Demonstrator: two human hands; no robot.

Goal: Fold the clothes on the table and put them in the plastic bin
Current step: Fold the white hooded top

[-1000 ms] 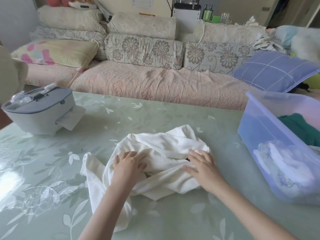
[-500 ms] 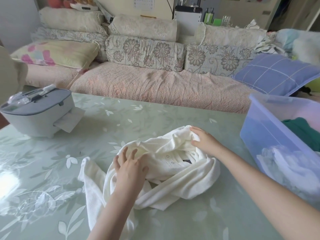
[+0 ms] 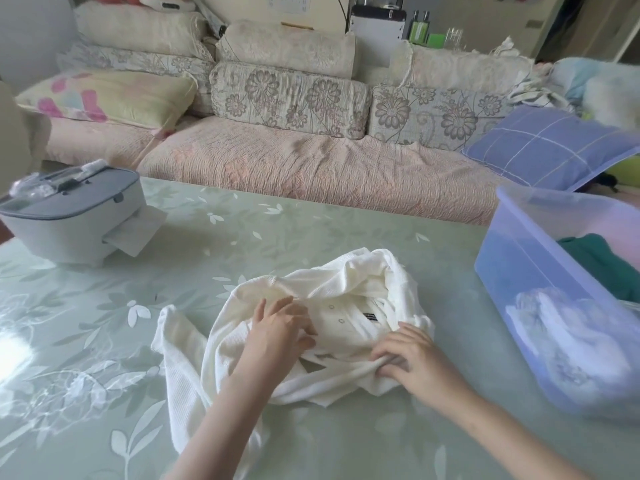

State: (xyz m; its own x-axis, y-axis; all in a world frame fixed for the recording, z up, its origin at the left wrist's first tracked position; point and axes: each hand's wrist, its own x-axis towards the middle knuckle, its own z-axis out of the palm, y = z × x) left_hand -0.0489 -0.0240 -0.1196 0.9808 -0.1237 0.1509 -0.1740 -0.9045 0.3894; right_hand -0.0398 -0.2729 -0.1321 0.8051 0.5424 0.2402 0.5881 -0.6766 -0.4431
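Right hand [image 3: 412, 358] now drawn back from 12 to 5 o'clock of crumpled white shirt [image 3: 349, 289], pinching its edge; left hand [image 3: 277, 327] flat, fingers spread. Long axis unclear; dark label [image 3: 370, 317] unreadable.

We see the garment [image 3: 332, 306] lying crumpled on the table [image 3: 214, 271], near its middle. Our left hand [image 3: 277, 332] rests on the garment's left part, our right hand [image 3: 412, 355] on its near right edge. To the right stands the plastic bin [image 3: 519, 265] with clothes in it. At the table's far left sits a tissue box [image 3: 69, 216]. Behind the table runs a sofa [image 3: 311, 168] with cushions along its back
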